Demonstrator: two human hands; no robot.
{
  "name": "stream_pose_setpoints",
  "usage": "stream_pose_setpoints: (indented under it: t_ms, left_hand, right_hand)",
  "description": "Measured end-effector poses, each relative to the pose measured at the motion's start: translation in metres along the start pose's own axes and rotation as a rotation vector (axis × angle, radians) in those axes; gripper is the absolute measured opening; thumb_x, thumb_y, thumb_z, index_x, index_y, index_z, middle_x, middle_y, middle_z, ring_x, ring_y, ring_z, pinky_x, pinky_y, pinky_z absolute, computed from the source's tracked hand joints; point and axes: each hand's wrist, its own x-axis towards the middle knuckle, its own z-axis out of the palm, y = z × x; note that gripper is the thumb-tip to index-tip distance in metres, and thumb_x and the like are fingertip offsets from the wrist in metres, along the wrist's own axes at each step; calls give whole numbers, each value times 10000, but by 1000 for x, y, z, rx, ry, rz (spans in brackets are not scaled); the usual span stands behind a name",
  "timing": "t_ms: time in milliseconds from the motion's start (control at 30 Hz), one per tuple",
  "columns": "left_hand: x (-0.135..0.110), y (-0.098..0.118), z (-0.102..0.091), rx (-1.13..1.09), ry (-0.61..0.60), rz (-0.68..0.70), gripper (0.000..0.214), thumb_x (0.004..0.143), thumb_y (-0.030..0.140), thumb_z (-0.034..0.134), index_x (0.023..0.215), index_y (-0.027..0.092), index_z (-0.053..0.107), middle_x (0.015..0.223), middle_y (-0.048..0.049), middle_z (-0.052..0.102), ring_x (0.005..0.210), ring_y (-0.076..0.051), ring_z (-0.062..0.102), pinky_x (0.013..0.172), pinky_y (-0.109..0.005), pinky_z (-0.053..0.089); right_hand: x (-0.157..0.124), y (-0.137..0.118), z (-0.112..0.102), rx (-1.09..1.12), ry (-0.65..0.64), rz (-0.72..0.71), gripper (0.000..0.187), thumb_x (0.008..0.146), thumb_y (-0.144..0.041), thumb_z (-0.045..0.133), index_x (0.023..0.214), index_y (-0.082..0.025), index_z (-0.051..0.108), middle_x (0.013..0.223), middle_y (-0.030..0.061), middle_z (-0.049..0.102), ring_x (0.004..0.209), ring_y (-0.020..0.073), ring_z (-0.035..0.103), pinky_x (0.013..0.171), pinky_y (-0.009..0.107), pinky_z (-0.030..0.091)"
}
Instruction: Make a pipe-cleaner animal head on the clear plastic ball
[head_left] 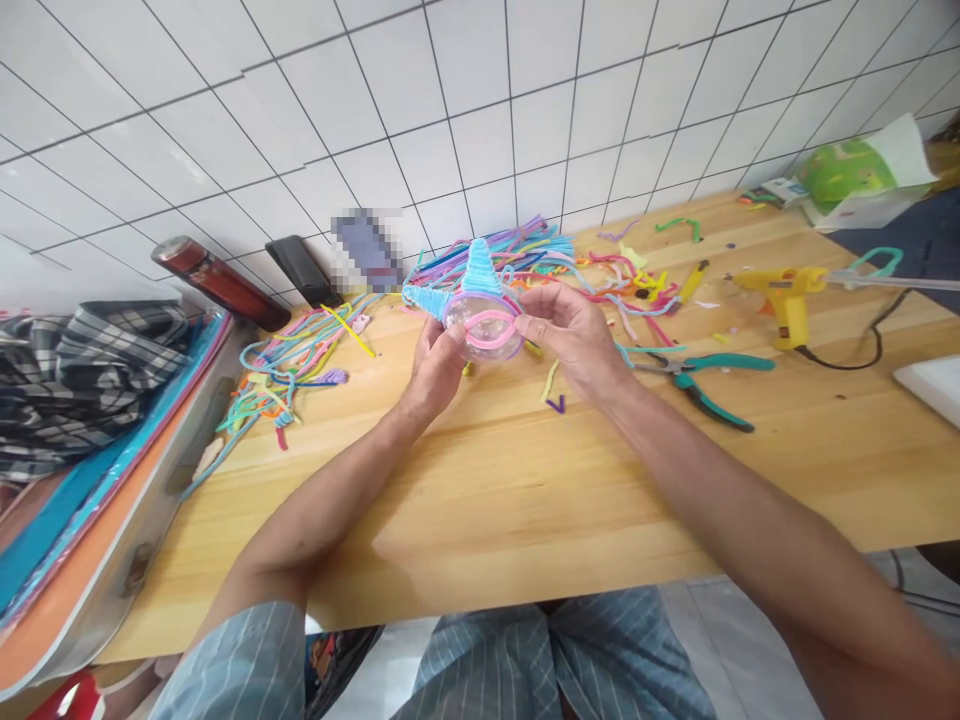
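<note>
Both my hands hold a clear plastic ball [487, 335] above the wooden table [525, 480]. A pink pipe cleaner [489, 318] rings the ball, and two light blue wound cones [480, 268] stick out of its top and left side. My left hand [435, 365] grips the ball from the left, fingers closed on it. On the right, my right hand [574, 335] pinches the ball and the pink pipe cleaner with thumb and fingers.
Loose coloured pipe cleaners [300, 365] lie at the left and behind the ball. Teal pliers [701, 385] and a yellow glue gun [784, 295] with its cord lie at right. A red bottle [217, 280], a black case [304, 270] and folded cloth [82, 370] sit at left.
</note>
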Motion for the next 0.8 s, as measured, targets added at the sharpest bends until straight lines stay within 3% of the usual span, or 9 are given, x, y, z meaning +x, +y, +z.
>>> stream_pose_setpoints:
  t_ms: [300, 500, 700, 800]
  left_hand:
    - [-1, 4, 3, -20, -61, -18, 562, 840, 717, 741, 1181, 293, 603, 1105, -53, 784, 1186, -272, 757, 846, -381, 632]
    - [-3, 9, 5, -74, -89, -97, 596, 819, 704, 781, 1202, 293, 584, 1108, -55, 758, 1094, -275, 757, 682, -322, 588]
    - [0, 7, 3, -89, -96, -127, 579, 830, 693, 802, 1188, 271, 633, 1267, -80, 756, 1146, -273, 754, 795, -354, 630]
    - [1, 5, 1, -86, -101, -148, 582, 821, 708, 809, 1176, 274, 654, 1249, -79, 768, 1119, -269, 759, 766, -343, 633]
  right_hand:
    - [-1, -2, 1, 14, 14, -7, 424, 732, -499, 959, 1004, -263, 735, 1074, 34, 772, 1048, 230, 697, 1010, 414, 583]
    - [1, 0, 0, 16, 25, 14, 486, 686, -538, 980, 1000, -265, 728, 1078, 32, 769, 1053, 234, 699, 1030, 422, 583]
    - [2, 3, -4, 76, -8, 91, 468, 692, -461, 986, 1026, -261, 726, 1081, 35, 777, 1058, 223, 716, 985, 401, 606]
    - [2, 4, -5, 72, -12, 114, 489, 679, -481, 994, 1025, -261, 727, 1100, 45, 783, 1070, 233, 719, 957, 403, 619]
